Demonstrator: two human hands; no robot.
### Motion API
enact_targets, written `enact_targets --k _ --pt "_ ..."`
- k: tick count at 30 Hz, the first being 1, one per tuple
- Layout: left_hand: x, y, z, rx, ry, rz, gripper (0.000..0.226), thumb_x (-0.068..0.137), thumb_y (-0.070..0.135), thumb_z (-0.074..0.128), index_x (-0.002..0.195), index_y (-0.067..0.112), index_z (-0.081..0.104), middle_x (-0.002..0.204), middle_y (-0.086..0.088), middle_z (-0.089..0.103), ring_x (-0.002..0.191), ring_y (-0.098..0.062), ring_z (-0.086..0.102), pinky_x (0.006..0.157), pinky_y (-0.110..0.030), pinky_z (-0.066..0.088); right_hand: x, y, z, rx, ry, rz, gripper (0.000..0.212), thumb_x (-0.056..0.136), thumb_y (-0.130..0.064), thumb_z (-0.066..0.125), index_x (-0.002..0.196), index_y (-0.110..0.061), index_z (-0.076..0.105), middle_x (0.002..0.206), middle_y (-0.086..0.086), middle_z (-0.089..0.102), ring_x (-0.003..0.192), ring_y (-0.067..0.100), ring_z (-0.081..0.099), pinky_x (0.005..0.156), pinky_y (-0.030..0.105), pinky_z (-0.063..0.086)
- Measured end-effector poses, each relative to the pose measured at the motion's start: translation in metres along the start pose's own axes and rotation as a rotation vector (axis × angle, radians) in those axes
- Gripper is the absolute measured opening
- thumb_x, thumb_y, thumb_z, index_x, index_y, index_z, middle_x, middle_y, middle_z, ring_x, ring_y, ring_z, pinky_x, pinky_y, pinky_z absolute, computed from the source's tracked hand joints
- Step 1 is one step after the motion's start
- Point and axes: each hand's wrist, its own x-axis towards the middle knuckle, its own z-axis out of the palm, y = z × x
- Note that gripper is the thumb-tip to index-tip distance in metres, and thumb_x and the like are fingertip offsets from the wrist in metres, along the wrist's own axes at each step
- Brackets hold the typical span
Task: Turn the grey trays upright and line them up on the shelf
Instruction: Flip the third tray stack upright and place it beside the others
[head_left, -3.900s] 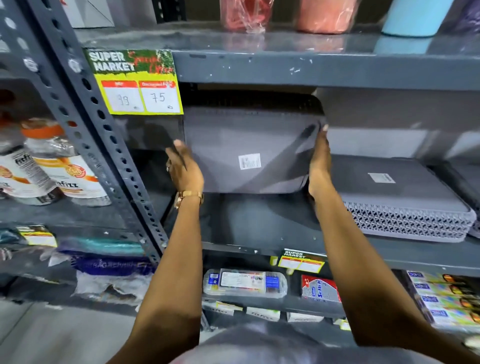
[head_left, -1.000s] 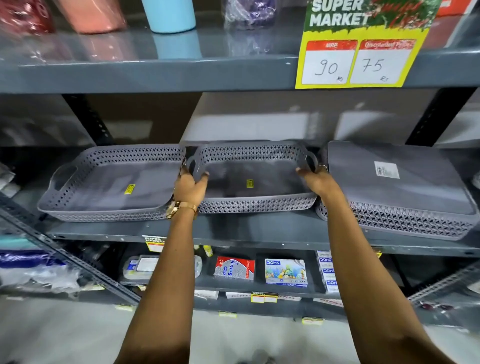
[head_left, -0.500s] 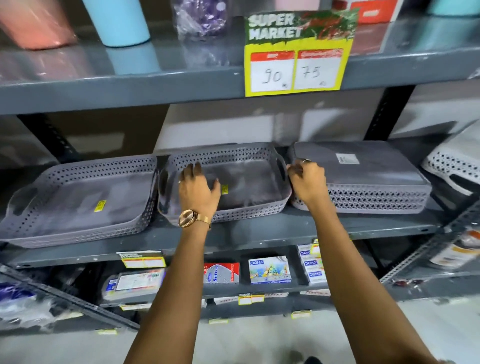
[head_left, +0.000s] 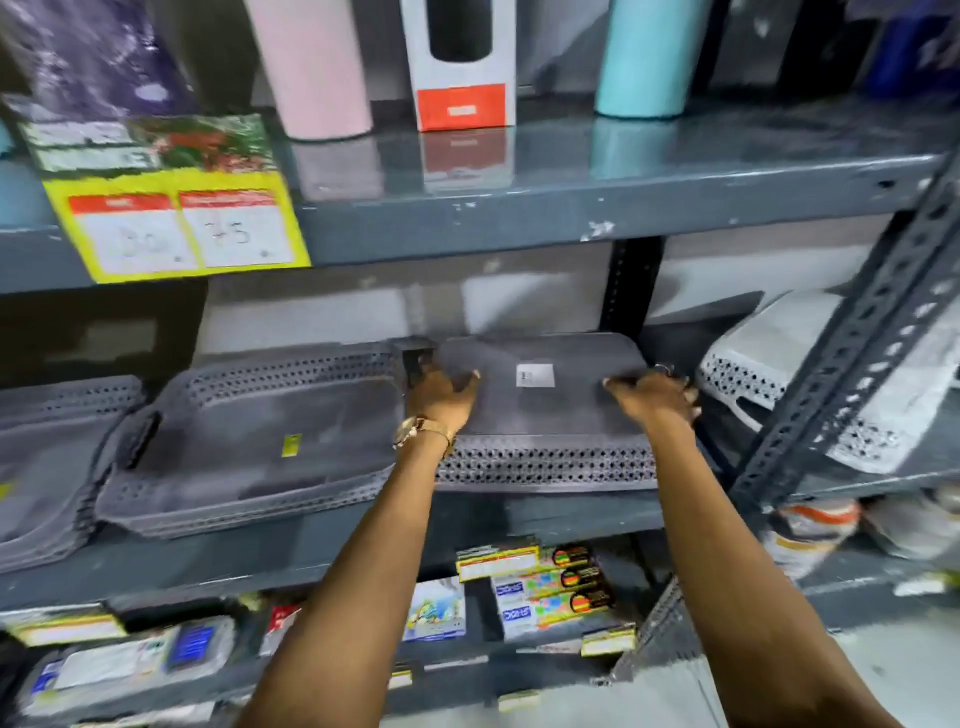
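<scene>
An upside-down grey tray (head_left: 540, 415) with a white sticker on its base lies on the middle shelf (head_left: 519, 517). My left hand (head_left: 441, 397) grips its left end, thumb on the base. My right hand (head_left: 657, 400) holds its right end, fingers curled over the edge. Directly to the left stands an upright grey tray (head_left: 249, 447) with a small yellow sticker inside. A second upright grey tray (head_left: 47, 467) sits at the far left, partly out of view.
A white perforated basket (head_left: 810, 384) lies tilted just right of the upside-down tray. A slanted perforated metal post (head_left: 857, 338) crosses in front of it. The upper shelf (head_left: 571, 208) hangs low overhead, carrying bottles and a yellow price tag (head_left: 171, 218). Small packets fill the shelf below.
Both hands have left the middle upright tray and moved right onto the two ends of the upside-down tray. The view has swung right and closer.
</scene>
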Motion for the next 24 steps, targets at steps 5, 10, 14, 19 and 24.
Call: enact_targets --k 5,10,14,19,24 --pt "0.015 0.004 0.01 0.069 -0.033 -0.141 0.077 0.087 0.066 0.034 0.131 0.007 0.058 0.143 -0.022 0.05 0.126 -0.043 0.052 0.105 -0.047 0.044 0.027 0.016 0.001 0.361 -0.153 -0.043 0.077 0.08 -0.051 0.066 0.138 -0.004 0.048 0.146 0.014 0.048 0.131 0.034 0.049 0.109 0.043 0.041" --pt "0.006 0.029 0.012 -0.219 0.173 -0.124 0.097 0.085 0.073 0.036 0.152 0.006 0.021 0.158 -0.022 0.024 0.141 -0.042 0.031 0.116 -0.051 0.029 0.03 0.001 -0.019 0.641 -0.016 -0.055 0.075 0.085 -0.055 0.058 0.135 0.0 0.048 0.141 0.02 0.052 0.129 0.036 0.051 0.104 0.039 0.043" --pt "0.003 0.051 0.0 -0.57 0.397 0.013 0.075 0.096 0.056 0.037 0.155 0.015 0.015 0.162 -0.01 0.018 0.148 -0.027 0.02 0.116 -0.037 0.02 0.028 -0.021 -0.052 0.908 0.106 -0.151 0.057 0.094 -0.053 0.043 0.126 -0.006 0.055 0.122 0.013 0.062 0.116 0.03 0.057 0.082 0.031 0.036" --pt "0.012 0.054 -0.021 -0.816 0.432 -0.002 0.078 0.086 0.075 0.03 0.133 0.018 0.055 0.139 -0.014 0.052 0.128 -0.033 0.048 0.113 -0.047 0.032 0.038 -0.026 -0.064 1.189 0.026 -0.122 0.089 0.067 -0.086 0.036 0.122 -0.022 0.065 0.125 0.004 0.066 0.116 0.026 0.061 0.103 0.04 0.046" --pt "-0.001 0.036 -0.026 -0.962 0.286 -0.105 0.072 0.083 0.079 0.029 0.111 0.022 0.063 0.107 -0.002 0.063 0.098 -0.019 0.058 0.092 -0.036 0.046 0.025 -0.01 -0.053 1.187 -0.076 -0.014 0.11 0.06 -0.093 0.035 0.143 -0.02 0.045 0.149 0.005 0.048 0.137 0.028 0.044 0.115 0.049 0.032"
